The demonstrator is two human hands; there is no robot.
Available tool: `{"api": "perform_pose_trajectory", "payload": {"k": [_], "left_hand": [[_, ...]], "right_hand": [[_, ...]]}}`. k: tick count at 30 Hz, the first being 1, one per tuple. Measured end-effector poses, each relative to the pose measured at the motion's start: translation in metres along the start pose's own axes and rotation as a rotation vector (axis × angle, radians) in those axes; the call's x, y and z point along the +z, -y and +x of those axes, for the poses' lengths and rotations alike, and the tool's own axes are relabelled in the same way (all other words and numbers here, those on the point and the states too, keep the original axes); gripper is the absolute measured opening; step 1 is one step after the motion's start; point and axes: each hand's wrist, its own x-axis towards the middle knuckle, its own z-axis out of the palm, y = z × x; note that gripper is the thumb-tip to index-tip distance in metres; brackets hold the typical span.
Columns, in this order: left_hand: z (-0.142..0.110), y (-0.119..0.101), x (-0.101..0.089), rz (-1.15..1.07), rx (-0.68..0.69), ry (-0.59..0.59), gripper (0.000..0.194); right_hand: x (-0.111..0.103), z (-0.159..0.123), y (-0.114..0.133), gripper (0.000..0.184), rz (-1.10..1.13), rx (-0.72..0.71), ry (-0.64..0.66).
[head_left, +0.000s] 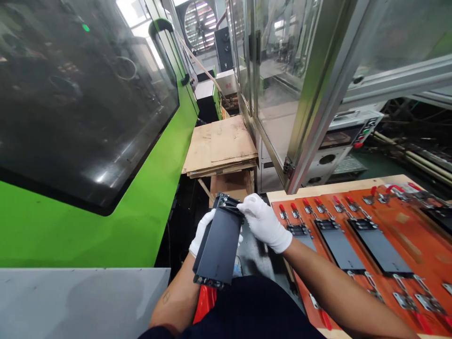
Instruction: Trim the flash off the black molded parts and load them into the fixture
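Recording left hand (202, 231) and right hand (264, 222), both in white gloves, clamped together on a black rectangular panel (219, 247). The panel is held tilted in the air above the person's dark clothing, between a green machine housing (77, 230) and an orange fixture board (399, 240). Left hand wraps one long edge; right hand grips the upper end. Three similar dark panels (339, 245) lie on the board under red-handled toggle clamps (282, 208). Risk: smooth panel could slip through the fabric gloves if the grip loosens, falling toward the dark gap beside the housing. Risk: swinging the panel right could knock a clamp handle or scrape the board's edge. Labels: no brand or writing legible on panel, board or housing.
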Motion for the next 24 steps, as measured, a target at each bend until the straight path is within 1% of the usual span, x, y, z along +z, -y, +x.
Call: {"api": "perform_pose_trajectory", "payload": {"k": [3, 5, 7, 10, 13, 15, 18, 21, 23, 24], "left_hand": [[0.001, 0.002, -0.002, -0.040, 0.001, 0.046, 0.071], [0.001, 0.003, -0.001, -0.076, 0.011, 0.045, 0.069], [0.000, 0.005, 0.002, -0.099, 0.036, 0.013, 0.066], [-0.001, 0.006, 0.006, -0.094, 0.087, -0.070, 0.061], [0.000, 0.008, 0.004, -0.109, 0.073, -0.126, 0.058], [0.001, 0.008, 0.000, -0.138, 0.057, -0.119, 0.056], [0.006, 0.009, -0.004, -0.171, 0.073, -0.049, 0.056], [0.015, 0.010, -0.001, -0.224, 0.133, 0.035, 0.058], [0.022, 0.009, 0.001, -0.257, 0.218, 0.057, 0.062], [0.025, 0.008, 0.002, -0.264, 0.270, 0.055, 0.066]], "right_hand": [[0.010, -0.003, 0.001, 0.026, -0.011, 0.020, -0.085], [0.015, -0.005, 0.001, 0.026, -0.037, 0.027, -0.123], [0.019, -0.007, 0.002, 0.026, -0.047, 0.023, -0.145], [0.021, -0.009, 0.001, 0.025, -0.039, 0.029, -0.174], [0.023, -0.011, -0.001, 0.024, -0.035, 0.047, -0.193], [0.024, -0.013, -0.003, 0.024, -0.026, 0.051, -0.203], [0.025, -0.016, -0.004, 0.023, 0.016, 0.051, -0.234], [0.025, -0.016, -0.001, 0.018, 0.054, 0.149, -0.275], [0.021, -0.014, 0.003, 0.018, 0.096, 0.274, -0.271], [0.019, -0.013, 0.005, 0.020, 0.132, 0.344, -0.246]]}}
